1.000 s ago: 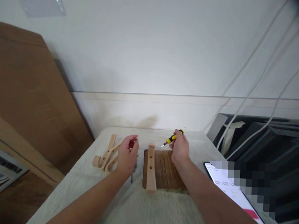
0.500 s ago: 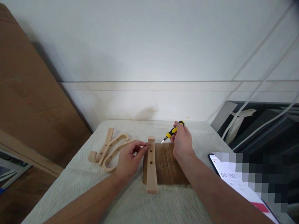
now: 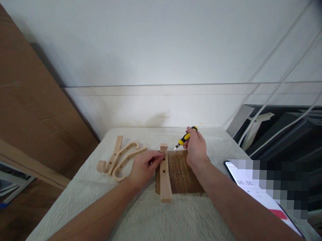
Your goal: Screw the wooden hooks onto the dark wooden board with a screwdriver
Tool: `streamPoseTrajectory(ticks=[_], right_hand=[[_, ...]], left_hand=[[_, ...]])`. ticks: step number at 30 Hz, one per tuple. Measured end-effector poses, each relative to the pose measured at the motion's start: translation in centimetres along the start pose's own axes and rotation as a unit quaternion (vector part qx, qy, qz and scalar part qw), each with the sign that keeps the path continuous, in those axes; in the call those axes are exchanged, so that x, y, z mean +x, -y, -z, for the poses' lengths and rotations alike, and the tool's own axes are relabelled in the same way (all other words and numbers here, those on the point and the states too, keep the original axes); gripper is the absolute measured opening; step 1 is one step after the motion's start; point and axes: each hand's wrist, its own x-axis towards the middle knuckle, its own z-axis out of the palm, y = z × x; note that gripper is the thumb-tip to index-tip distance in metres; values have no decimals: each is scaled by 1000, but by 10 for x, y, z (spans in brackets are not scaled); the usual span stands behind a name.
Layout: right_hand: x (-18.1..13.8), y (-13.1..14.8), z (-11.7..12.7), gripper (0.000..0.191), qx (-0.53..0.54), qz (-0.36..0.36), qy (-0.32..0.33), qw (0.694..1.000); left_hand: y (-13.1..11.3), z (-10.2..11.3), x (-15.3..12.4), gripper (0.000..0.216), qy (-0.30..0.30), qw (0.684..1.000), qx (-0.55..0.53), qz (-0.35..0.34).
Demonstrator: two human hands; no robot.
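Note:
A pale wooden wall hook [image 3: 165,183] with dark holes lies lengthwise across the left part of a brown wooden board [image 3: 183,178] dotted with small holes. My left hand [image 3: 144,166] is closed in a pinch, its fingertips at the hook's upper hole. Whatever sits between those fingertips is too small to make out. My right hand [image 3: 196,147] grips a yellow and black screwdriver [image 3: 185,137] above the board's far edge. The screwdriver's tip points down and left, apart from the hook.
More pale wooden hooks [image 3: 117,155] lie together on the cloth-covered table [image 3: 135,219], left of my left hand. A phone [image 3: 250,195] with a lit screen rests at the right. A white wall [image 3: 159,45] rises behind the table, and brown cardboard [image 3: 37,86] leans at the left.
My left fingertips have moved right, from beside the hook's edge onto its upper hole. My right hand keeps the screwdriver in nearly the same pose. The view has shifted slightly.

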Motion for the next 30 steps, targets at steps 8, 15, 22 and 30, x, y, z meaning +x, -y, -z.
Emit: streamPoseTrajectory(ticks=[8, 15, 22, 30], right_hand=[[-6, 13, 1, 30, -55, 126, 57, 989], [-41, 92, -3, 29, -125, 167, 236, 949], [-46, 120, -22, 25, -249, 175, 350, 886], [-57, 132, -7, 19, -304, 198, 401, 841]], left_hand=[[-1, -4, -1, 13, 44, 996, -41, 61], [7, -9, -1, 17, 37, 994, -61, 77], [6, -9, -2, 16, 40, 992, -73, 100], [6, -8, -3, 15, 42, 990, -90, 101]])
